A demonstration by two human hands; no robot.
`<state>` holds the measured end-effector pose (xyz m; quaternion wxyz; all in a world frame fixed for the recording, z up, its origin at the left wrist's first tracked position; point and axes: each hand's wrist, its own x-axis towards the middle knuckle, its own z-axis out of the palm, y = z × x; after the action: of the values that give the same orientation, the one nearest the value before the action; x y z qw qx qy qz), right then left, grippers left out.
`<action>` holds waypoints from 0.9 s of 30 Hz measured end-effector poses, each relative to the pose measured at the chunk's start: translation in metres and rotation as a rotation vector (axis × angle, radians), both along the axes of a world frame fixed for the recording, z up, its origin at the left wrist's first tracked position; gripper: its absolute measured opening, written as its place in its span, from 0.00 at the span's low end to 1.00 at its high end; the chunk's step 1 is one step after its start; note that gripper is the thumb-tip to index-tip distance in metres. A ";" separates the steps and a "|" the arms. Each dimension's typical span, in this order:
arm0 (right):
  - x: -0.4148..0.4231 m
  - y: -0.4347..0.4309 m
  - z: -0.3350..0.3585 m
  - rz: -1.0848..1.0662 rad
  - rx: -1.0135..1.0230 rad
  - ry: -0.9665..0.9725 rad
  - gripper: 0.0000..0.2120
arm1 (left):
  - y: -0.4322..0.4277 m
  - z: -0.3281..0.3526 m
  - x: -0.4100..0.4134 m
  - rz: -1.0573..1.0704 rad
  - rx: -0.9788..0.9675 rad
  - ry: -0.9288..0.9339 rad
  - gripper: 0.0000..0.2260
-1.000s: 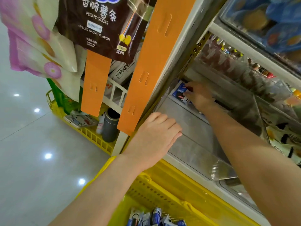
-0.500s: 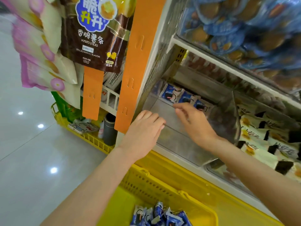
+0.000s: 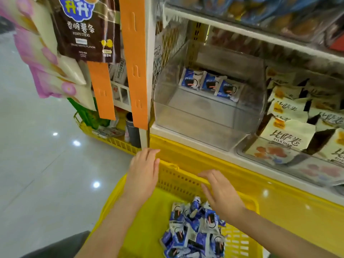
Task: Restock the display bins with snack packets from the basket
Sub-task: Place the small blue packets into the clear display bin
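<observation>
Head view: left hand [image 3: 144,172] and right hand [image 3: 221,194] are held spread and empty over the basket [image 3: 176,180], likely poised to gather packets [image 3: 193,229] heaped at its near right. Three are lined along the far wall of the bin [image 3: 195,125], so its front is left unfilled.

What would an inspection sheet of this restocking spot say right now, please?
Surface: white shelf ledge carries the clear bin.
Job's things: three blue packets in a row at the bin's back; yellow basket below holds a packet pile.
Clutter: potato-stick bag and orange strips hang left of the bin.
Hands: left hand open near the basket's far rim; right hand open above the pile; both empty.
Cables: nothing seen.
Surroundings: white packets to the bin's right; glossy floor.
</observation>
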<state>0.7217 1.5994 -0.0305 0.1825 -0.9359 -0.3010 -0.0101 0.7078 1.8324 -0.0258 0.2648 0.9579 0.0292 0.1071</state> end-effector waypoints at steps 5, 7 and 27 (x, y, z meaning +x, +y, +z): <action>-0.007 -0.016 -0.096 -0.216 -0.247 0.530 0.20 | 0.042 -0.063 -0.033 0.259 -0.037 0.337 0.16; -0.007 -0.017 -0.125 -0.260 -0.321 0.678 0.23 | 0.057 -0.081 -0.045 0.307 -0.105 0.418 0.17; 0.004 0.007 -0.185 -0.513 -0.172 0.795 0.23 | 0.066 -0.113 -0.035 0.381 0.016 0.457 0.13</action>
<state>0.7257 1.6063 -0.2158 0.1970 -0.9231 0.0331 0.3287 0.6730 1.8981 -0.1386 0.2191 0.9365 0.2665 -0.0634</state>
